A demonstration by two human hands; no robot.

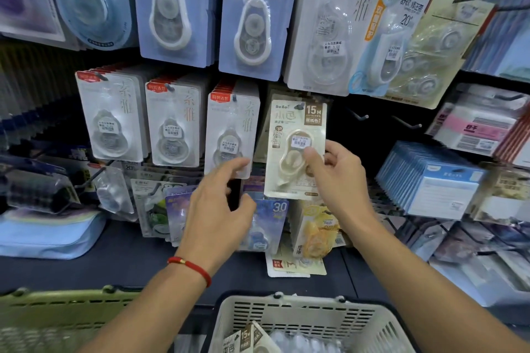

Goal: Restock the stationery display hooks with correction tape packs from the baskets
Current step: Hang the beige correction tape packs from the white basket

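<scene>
R hand [338,178] pinches cream 15M correction tape pack [296,149] at frame centre, pack's hole on hook [300,106]. L hand [220,203] open, fingers loose, just left of it. White basket [301,321] w/ more packs bottom centre; green basket [66,315] bottom left.

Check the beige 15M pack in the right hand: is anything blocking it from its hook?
Nothing visible does. The right hand pinches the beige 15M pack, and the hook tip already shows through the pack's hang hole at the top. The left hand sits lower left, off the pack and clear of the hook.
</scene>
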